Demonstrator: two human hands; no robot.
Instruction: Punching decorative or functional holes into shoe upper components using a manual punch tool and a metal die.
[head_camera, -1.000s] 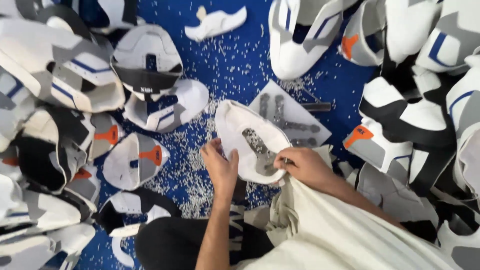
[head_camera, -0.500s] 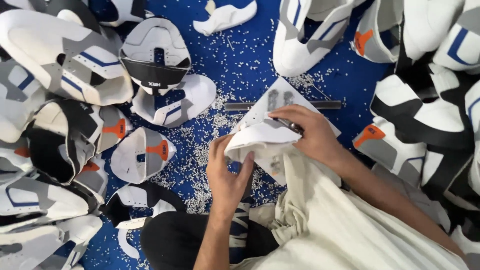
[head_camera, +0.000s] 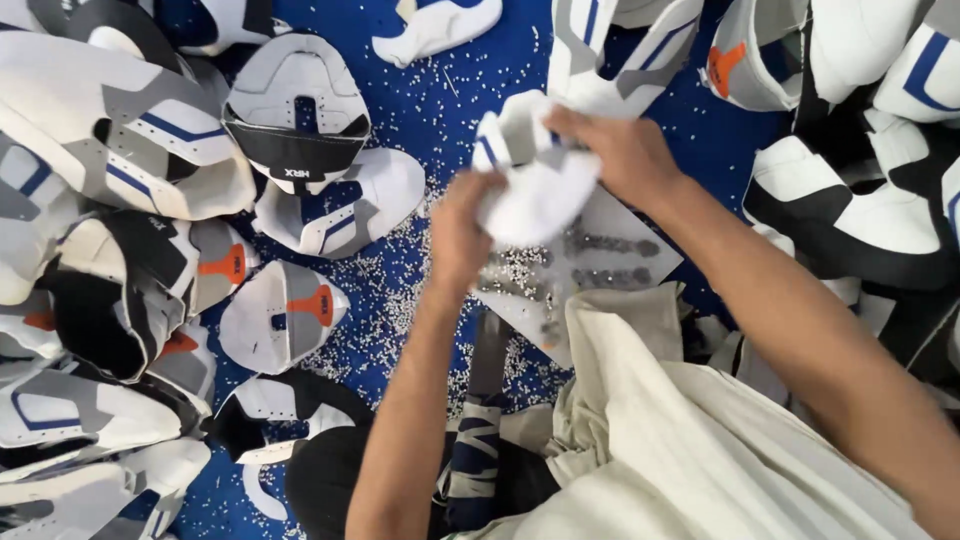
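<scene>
A blue floor covering (head_camera: 440, 110) spreads under everything, strewn with small white pellets (head_camera: 400, 300). Piles of white, grey and black shoe uppers (head_camera: 120, 160) ring the person on both sides. A pale cloth sack (head_camera: 700, 450) lies across the lap at the bottom right. A flat grey template sheet (head_camera: 610, 250) rests on the floor just beyond the sack. Above it, both hands lift one white shoe upper (head_camera: 540, 180). The right hand (head_camera: 615, 150) grips its top edge, fingers curled tight on it. The left hand (head_camera: 460, 235) clasps its lower left side, fingers closed around it.
</scene>
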